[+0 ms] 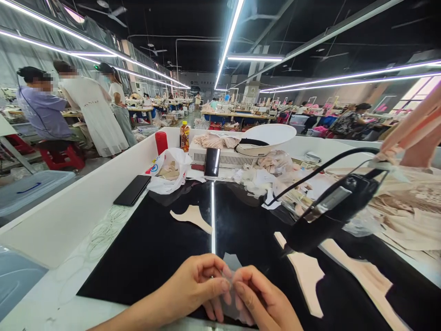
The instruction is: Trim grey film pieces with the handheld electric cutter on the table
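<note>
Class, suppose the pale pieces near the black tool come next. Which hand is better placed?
Probably the right hand: nearer those pale pieces than the left hand. Both seem to pinch translucent film.

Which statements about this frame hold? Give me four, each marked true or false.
1. The left hand and right hand hold a translucent piece. True.
2. The phone lies inside the white plastic bag. False: the phone stands in front of the vented box.
3. A pale cut piece lies on the black surface. True.
4. The black tool is upright. False: the black tool is tilted.
</note>
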Action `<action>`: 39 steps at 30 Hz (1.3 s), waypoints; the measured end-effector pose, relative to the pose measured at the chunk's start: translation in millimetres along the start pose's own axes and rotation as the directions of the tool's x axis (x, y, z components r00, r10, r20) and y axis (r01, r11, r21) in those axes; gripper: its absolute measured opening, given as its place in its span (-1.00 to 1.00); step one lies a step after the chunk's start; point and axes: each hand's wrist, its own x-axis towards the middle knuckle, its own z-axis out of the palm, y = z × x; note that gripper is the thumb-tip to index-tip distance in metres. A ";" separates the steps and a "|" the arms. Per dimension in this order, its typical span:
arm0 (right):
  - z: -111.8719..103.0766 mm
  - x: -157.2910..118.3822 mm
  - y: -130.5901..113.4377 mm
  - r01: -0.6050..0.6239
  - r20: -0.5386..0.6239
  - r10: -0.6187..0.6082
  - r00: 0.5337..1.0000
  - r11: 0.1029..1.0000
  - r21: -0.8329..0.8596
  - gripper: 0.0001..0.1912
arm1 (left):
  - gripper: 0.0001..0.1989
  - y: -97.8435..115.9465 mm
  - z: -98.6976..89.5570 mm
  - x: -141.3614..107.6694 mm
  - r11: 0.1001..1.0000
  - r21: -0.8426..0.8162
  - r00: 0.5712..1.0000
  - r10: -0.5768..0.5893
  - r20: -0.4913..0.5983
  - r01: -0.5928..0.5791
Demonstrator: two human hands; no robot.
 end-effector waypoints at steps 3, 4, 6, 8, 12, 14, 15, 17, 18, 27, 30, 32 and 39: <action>-3.5 -0.3 3.3 -0.017 -0.021 0.017 1.000 1.000 -0.006 -0.46 | -0.57 6.4 3.8 0.7 0.996 0.077 0.997 -0.039 -0.071 0.044; -4.9 -0.8 4.6 -0.024 -0.048 0.024 0.999 1.000 0.000 -0.47 | -0.57 7.9 4.8 1.8 0.994 0.091 0.995 -0.048 -0.090 0.056; -8.4 -2.1 7.5 -0.024 -0.122 0.025 0.992 1.000 0.008 -0.43 | -0.56 9.4 5.9 5.2 0.992 0.103 0.990 -0.062 -0.125 0.075; -12.8 -3.5 10.3 0.002 -0.180 -0.012 0.984 0.999 -0.054 -0.42 | -0.56 8.8 6.0 9.6 0.990 0.115 0.985 -0.066 -0.161 0.085; -23.6 -3.5 15.3 0.124 -0.159 -0.191 0.969 0.926 -0.356 -0.65 | -0.64 4.6 5.3 17.0 0.980 0.182 0.979 -0.041 -0.197 0.078; -28.8 -1.2 18.5 0.202 -0.120 -0.285 0.951 0.866 -0.457 -0.70 | -0.71 3.4 5.9 18.9 0.970 0.232 0.978 -0.019 -0.208 0.068; -31.2 0.4 20.4 0.236 -0.102 -0.323 0.941 0.841 -0.487 -0.72 | -0.75 3.5 6.5 19.4 0.965 0.253 0.977 -0.006 -0.214 0.062; -35.9 4.2 24.9 0.289 -0.070 -0.380 0.922 0.797 -0.530 -0.74 | -0.81 4.8 8.0 19.7 0.954 0.294 0.972 0.015 -0.234 0.056; -38.1 6.1 27.3 0.307 -0.055 -0.401 0.915 0.776 -0.552 -0.75 | -0.83 5.6 8.5 19.8 0.943 0.328 0.968 0.029 -0.251 0.057; -45.5 12.5 43.9 0.353 0.099 -0.498 0.862 0.447 -0.822 -0.78 | -0.89 -4.0 3.2 20.7 0.245 0.969 0.932 0.340 -0.123 0.038; -44.5 13.0 46.5 0.346 0.140 -0.501 0.854 0.346 -0.872 -0.74 | -0.86 -7.4 2.5 21.3 0.074 0.997 0.931 0.364 -0.029 0.002; -43.9 13.3 47.0 0.352 0.170 -0.503 0.847 0.292 -0.889 -0.73 | -0.87 -8.8 1.9 21.8 0.034 0.999 0.933 0.359 -0.016 0.004; -41.7 14.1 45.5 0.386 0.222 -0.519 0.826 0.233 -0.892 -0.71 | -0.87 -11.7 0.2 20.8 0.008 1.000 0.934 0.356 -0.021 0.019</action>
